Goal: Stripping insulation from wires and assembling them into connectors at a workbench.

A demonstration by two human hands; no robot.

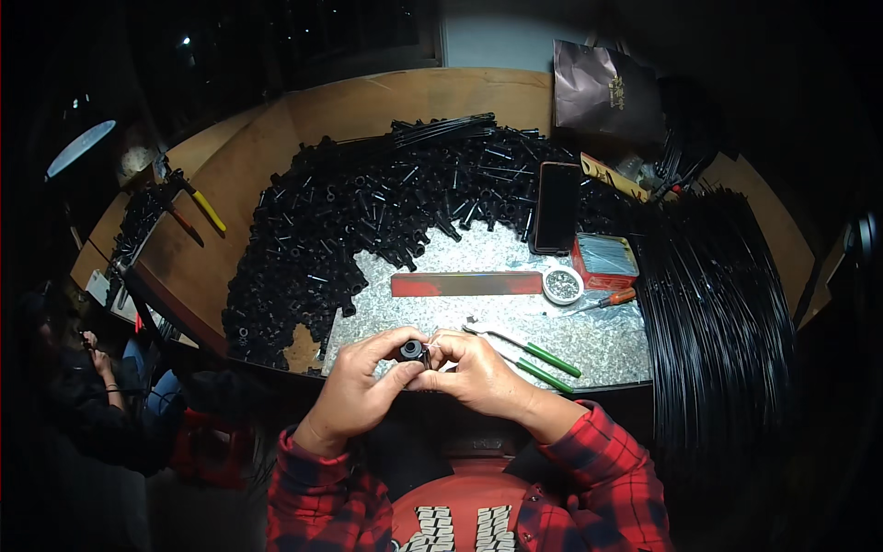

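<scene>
Near the front edge of the table, my left hand (361, 385) is closed around a short black tubular part (411, 350), whose round open end faces up. Right beside it, my right hand (476, 370) has its thumb and fingers pinched together against the part. A thin pale pinkish sliver shows at these fingertips, too small to name. Just beyond my right hand lie green-handled pliers (538, 361), slanting across the speckled tabletop (368, 322). Past both hands rests a long flat bar (466, 283) with worn red patches.
A heap of black tubular parts (368, 202) fills the back and left, inside wooden walls (207, 184). Rightward are a dish (562, 285) of small bits, a red box (604, 262), a phone (557, 207), a screwdriver (618, 298) and black rods (717, 304). Another person's hand (99, 359) shows far left.
</scene>
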